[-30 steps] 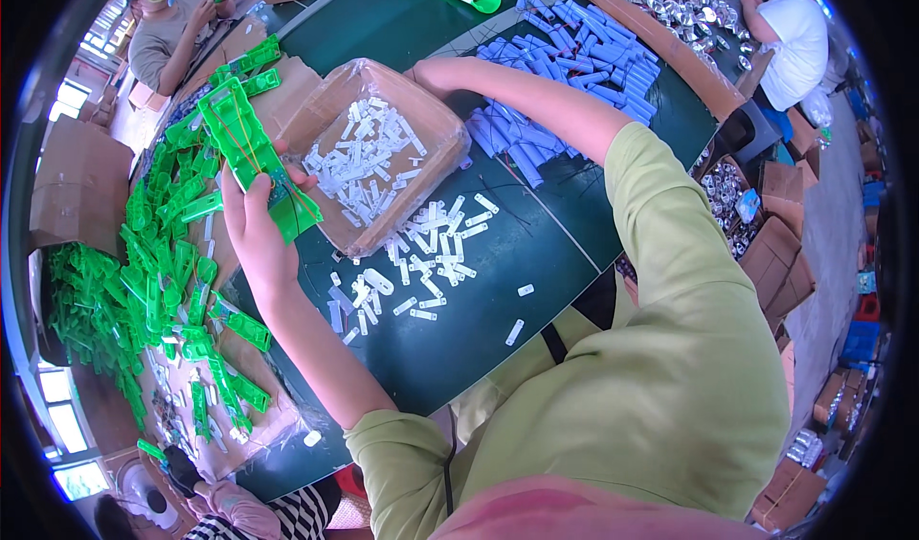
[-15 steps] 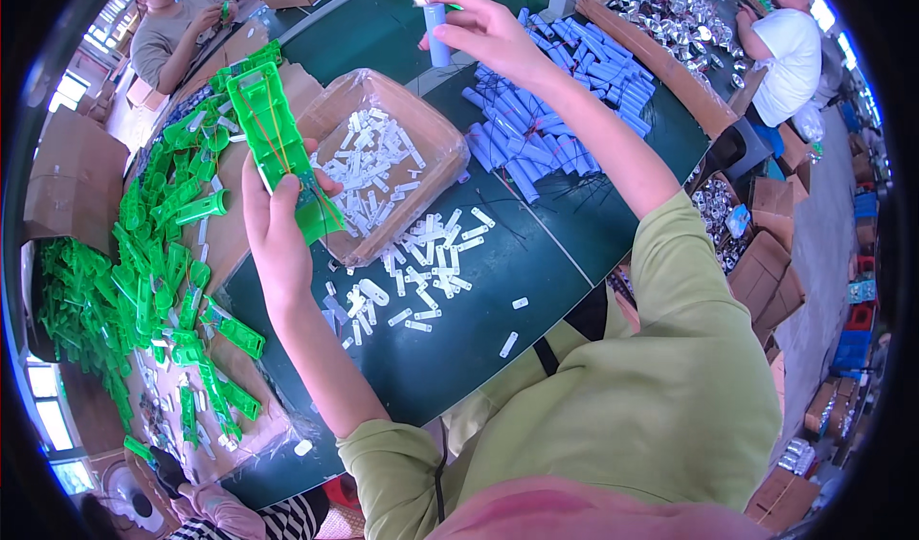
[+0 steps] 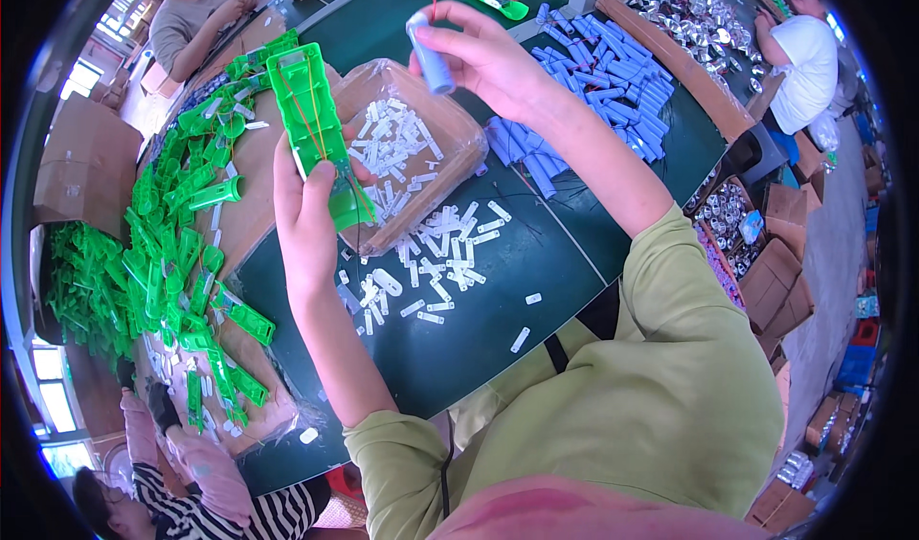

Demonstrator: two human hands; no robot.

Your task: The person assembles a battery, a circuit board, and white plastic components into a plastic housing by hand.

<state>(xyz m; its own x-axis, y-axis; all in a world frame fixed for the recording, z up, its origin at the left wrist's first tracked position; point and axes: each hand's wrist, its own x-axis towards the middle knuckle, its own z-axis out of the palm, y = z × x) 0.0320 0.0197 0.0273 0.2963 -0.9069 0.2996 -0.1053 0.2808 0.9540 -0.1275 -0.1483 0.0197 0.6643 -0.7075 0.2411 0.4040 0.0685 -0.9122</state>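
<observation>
green casing gripped upright, left hand; right hand raised, pinching blue cell.

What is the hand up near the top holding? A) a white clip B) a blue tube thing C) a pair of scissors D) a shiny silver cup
B: the right hand grips a small blue cylinder between its fingers, raised above the pile of blue cylinders on the green table, while the left hand holds a green plastic casing.
</observation>
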